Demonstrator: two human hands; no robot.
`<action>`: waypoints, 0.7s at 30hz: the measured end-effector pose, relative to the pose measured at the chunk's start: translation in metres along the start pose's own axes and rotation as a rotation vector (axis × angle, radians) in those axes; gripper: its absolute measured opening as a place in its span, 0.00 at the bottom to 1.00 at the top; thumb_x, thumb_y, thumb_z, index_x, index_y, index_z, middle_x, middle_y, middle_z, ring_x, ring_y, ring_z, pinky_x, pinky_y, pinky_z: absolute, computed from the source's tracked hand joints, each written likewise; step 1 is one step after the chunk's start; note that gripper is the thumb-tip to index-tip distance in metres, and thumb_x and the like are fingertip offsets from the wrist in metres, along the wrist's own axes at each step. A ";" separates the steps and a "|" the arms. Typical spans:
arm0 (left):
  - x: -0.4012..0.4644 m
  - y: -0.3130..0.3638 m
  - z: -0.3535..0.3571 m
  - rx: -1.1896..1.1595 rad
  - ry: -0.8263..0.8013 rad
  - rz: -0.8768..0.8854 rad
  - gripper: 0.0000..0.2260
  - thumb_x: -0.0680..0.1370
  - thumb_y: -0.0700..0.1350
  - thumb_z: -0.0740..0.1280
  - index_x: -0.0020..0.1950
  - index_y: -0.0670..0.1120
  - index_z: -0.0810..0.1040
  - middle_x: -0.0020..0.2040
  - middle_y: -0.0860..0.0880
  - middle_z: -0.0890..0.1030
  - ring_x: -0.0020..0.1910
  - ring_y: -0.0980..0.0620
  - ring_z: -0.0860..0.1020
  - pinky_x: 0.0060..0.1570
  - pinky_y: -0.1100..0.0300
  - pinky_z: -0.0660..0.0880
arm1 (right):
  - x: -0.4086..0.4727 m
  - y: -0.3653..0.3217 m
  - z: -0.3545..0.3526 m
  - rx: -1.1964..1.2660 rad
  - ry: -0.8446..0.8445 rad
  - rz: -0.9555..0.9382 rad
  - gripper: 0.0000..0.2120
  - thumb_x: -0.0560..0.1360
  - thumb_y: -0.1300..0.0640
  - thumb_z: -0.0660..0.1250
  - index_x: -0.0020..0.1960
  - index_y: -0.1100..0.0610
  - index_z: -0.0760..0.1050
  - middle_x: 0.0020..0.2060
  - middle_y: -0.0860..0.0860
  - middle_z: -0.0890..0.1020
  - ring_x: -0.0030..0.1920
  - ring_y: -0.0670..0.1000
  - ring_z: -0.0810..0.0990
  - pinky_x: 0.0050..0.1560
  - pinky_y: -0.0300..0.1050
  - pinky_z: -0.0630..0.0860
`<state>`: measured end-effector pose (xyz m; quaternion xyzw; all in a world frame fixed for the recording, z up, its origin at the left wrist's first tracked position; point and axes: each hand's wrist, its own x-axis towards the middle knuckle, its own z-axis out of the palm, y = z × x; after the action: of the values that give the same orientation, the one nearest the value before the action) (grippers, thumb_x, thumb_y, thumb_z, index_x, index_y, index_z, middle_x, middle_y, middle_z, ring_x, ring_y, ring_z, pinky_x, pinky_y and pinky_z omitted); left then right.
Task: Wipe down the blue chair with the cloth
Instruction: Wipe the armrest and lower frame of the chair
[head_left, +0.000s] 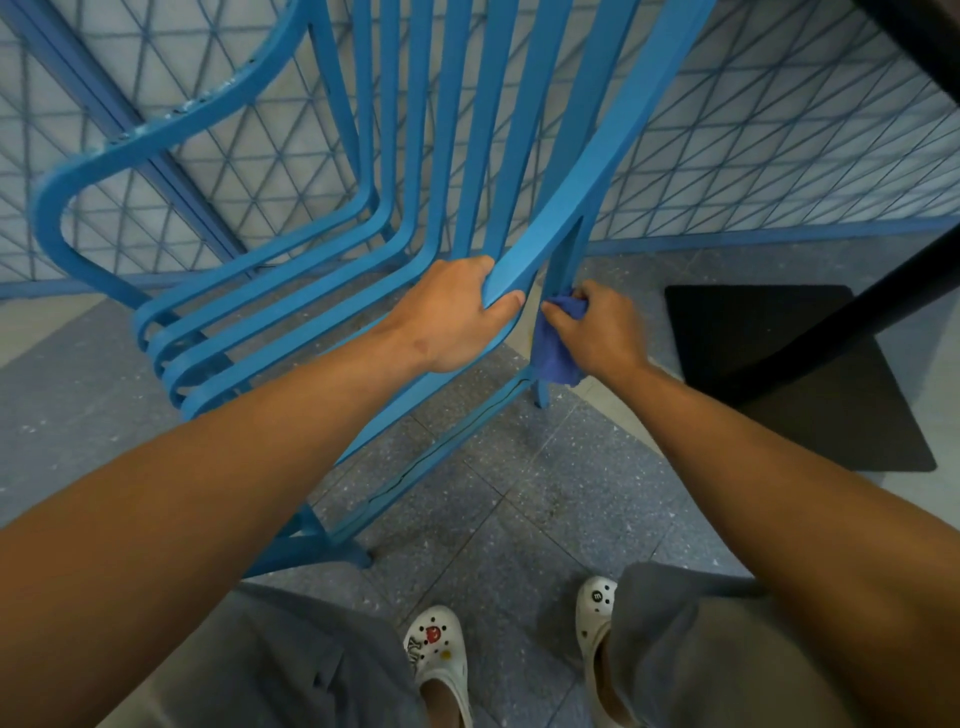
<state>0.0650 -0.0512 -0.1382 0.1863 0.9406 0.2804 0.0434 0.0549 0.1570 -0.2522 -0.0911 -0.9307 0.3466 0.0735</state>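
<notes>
speckled floor tiles lie under the blue chair (291, 322). our left hand (457, 317) curls round its edge rail; our right hand (597, 332) pinches the cloth (550, 353) against a rear upright. slats look untouched, we judge.

Blue slatted chair (291, 312) fills frame from 9 to 1 o'clock, tilted toward person. Left hand (457, 317) at dead centre, fingers curled round outer side rail. Right hand (597, 332) just beside it at 3 o'clock, pinching blue cloth (553, 353) against chair leg. Black mat (789, 374) on speckled floor further out at 3. White clogs (441, 660) at 6. Mesh fence (779, 156) behind chair, 12 to 2.
</notes>
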 end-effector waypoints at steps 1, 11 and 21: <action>0.000 0.000 0.000 0.001 0.003 0.000 0.13 0.80 0.57 0.65 0.48 0.47 0.77 0.39 0.50 0.79 0.38 0.49 0.78 0.33 0.58 0.68 | 0.002 -0.005 -0.008 0.002 0.038 -0.024 0.14 0.75 0.40 0.71 0.41 0.49 0.72 0.35 0.44 0.76 0.39 0.52 0.79 0.35 0.44 0.66; 0.003 -0.002 0.002 0.010 0.023 0.010 0.13 0.81 0.57 0.65 0.51 0.48 0.78 0.40 0.50 0.80 0.39 0.49 0.78 0.35 0.56 0.72 | 0.007 -0.017 -0.002 0.031 0.083 0.012 0.15 0.76 0.42 0.70 0.45 0.53 0.75 0.39 0.48 0.80 0.40 0.52 0.79 0.37 0.45 0.69; 0.008 -0.012 0.007 -0.003 0.028 0.012 0.14 0.80 0.59 0.65 0.47 0.49 0.77 0.35 0.52 0.77 0.33 0.56 0.76 0.30 0.60 0.66 | 0.007 -0.011 -0.012 -0.058 0.028 0.002 0.15 0.73 0.41 0.71 0.40 0.52 0.75 0.35 0.49 0.80 0.38 0.53 0.80 0.36 0.48 0.74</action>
<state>0.0545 -0.0537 -0.1508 0.1881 0.9396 0.2846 0.0289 0.0495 0.1577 -0.2358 -0.0991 -0.9392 0.3180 0.0833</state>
